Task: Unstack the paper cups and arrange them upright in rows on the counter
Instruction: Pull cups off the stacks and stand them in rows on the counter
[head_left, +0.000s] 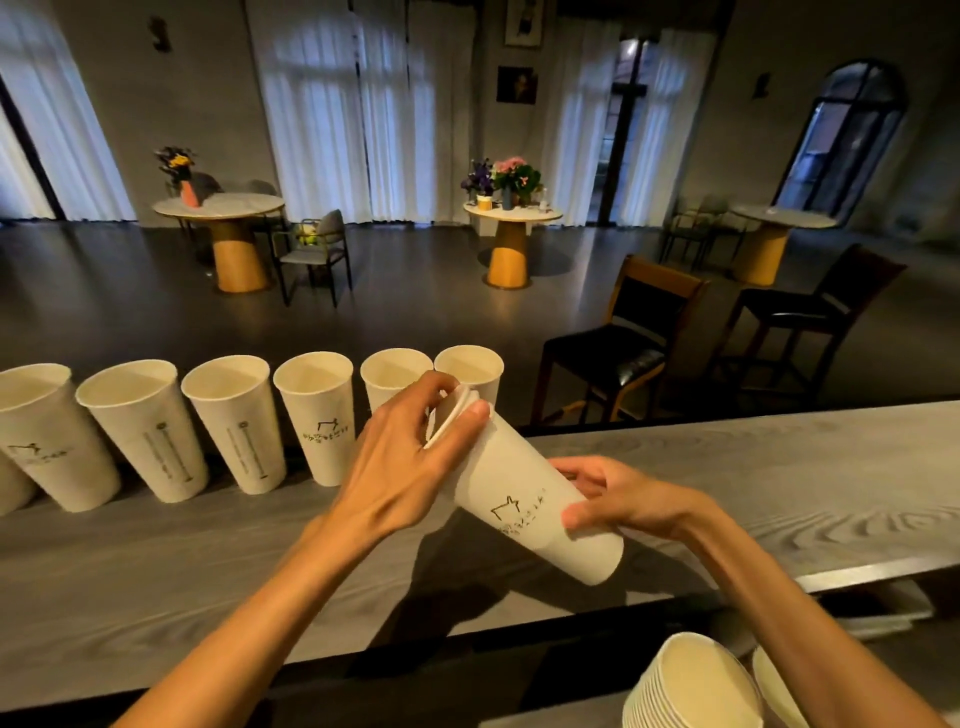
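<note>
A short stack of white paper cups is held tilted above the grey counter, rims pointing up and to the left. My right hand grips the stack's lower body. My left hand pinches the rims at the top, fingers on the innermost cup's edge. Behind it, several single cups stand upright in a row along the counter's far edge, running from the left to about the middle. Two of them sit partly hidden behind my left hand.
A larger stack of nested cups lies at the bottom right, below the counter's near edge, with another cup rim beside it. Beyond the counter stand dark bar chairs and round tables with flowers.
</note>
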